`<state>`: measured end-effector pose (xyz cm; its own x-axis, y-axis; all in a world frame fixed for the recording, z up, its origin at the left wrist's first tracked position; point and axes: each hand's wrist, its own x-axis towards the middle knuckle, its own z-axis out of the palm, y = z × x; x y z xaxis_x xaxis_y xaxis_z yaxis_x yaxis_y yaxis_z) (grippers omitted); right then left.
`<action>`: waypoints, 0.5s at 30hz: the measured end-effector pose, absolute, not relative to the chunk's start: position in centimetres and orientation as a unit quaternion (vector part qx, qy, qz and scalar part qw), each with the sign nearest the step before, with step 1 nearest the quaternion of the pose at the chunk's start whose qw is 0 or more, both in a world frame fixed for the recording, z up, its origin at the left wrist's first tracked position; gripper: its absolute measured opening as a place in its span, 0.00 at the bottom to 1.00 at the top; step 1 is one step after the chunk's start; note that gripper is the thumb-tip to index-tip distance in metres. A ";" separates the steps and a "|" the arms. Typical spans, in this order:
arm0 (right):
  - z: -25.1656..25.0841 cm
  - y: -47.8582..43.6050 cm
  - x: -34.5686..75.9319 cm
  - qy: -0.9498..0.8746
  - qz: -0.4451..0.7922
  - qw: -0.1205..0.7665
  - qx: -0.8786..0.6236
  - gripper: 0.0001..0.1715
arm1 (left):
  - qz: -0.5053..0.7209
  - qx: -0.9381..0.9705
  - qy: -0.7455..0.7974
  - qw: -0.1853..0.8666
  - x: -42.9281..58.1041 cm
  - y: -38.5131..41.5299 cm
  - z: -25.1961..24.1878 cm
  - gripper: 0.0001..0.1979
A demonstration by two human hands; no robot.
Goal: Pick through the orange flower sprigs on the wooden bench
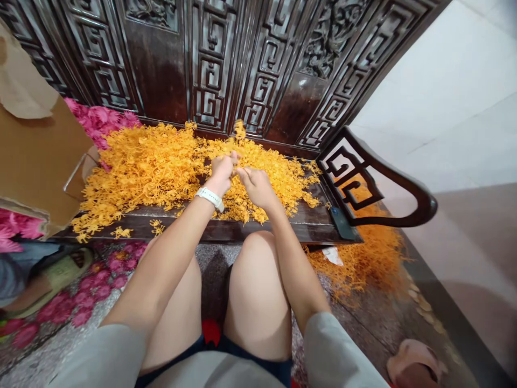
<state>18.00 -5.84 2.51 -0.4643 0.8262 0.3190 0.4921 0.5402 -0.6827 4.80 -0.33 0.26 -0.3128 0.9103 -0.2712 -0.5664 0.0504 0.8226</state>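
My left hand [222,171], with a white watch on its wrist, is closed around the lower end of a yellow artificial flower sprig [239,130] that sticks up above the fingers. Close beside it, my right hand [258,186] has its thumb and fingers pinched together; whatever lies between them is too small to make out. Both hands hover over a dark wooden bench [197,230]. Under and around them spreads a heap of yellow plastic flowers [278,172], and a larger yellow heap [145,161] lies to the left.
A cardboard box [40,156] stands at left, with pink flowers [107,123] behind it. The bench has a carved back [161,81] and an armrest [404,215]; a phone [342,222] lies by it. Orange strands [367,258] cover the floor at right. Another person's sandalled foot [56,283] shows at left.
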 end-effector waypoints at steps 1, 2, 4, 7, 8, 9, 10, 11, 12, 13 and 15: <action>3.0 -6.6 17.8 -0.825 0.292 0.308 -0.372 0.38 | 0.675 0.164 0.482 0.534 3.8 0.1 0.2 0.11; 3.4 -7.3 17.5 -0.831 0.321 0.299 -0.342 0.38 | 0.687 0.149 0.493 0.513 2.7 0.6 0.1 0.12; 3.8 -8.0 17.2 -0.819 0.347 0.325 -0.320 0.35 | 0.703 0.161 0.476 0.503 0.5 1.1 0.0 0.13; 3.1 -7.1 17.7 -0.747 0.301 0.436 -0.401 0.30 | 0.681 0.258 0.393 0.562 -1.6 0.7 0.2 0.12; 2.5 -6.3 18.1 -0.720 0.278 0.459 -0.440 0.34 | 0.660 0.292 0.372 0.584 -1.7 0.3 0.4 0.12; 1.9 -5.5 18.5 -0.700 0.258 0.468 -0.473 0.40 | 0.634 0.326 0.359 0.603 -1.6 -0.2 0.7 0.12; 1.3 -4.7 18.9 -0.689 0.249 0.468 -0.495 0.43 | 0.606 0.358 0.353 0.616 -1.4 -0.8 0.9 0.12; 0.7 -4.0 19.3 -0.683 0.252 0.465 -0.505 0.44 | 0.579 0.389 0.352 0.624 -1.0 -1.3 1.2 0.13; 0.1 -3.4 19.6 -0.682 0.266 0.463 -0.500 0.42 | 0.553 0.416 0.355 0.628 -0.5 -1.7 1.4 0.14; -0.3 -2.9 19.8 -0.686 0.286 0.460 -0.486 0.37 | 0.533 0.437 0.360 0.629 0.0 -2.1 1.5 0.15; -0.8 -2.5 19.9 -0.703 0.327 0.449 -0.445 0.32 | 0.512 0.460 0.373 0.622 0.8 -2.4 1.6 0.17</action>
<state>19.85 -2.50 -0.78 -0.2017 0.9184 0.3405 0.3321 0.3911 -0.8583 0.75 -2.39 1.59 0.1986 0.9801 0.0071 -0.2939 0.0526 0.9544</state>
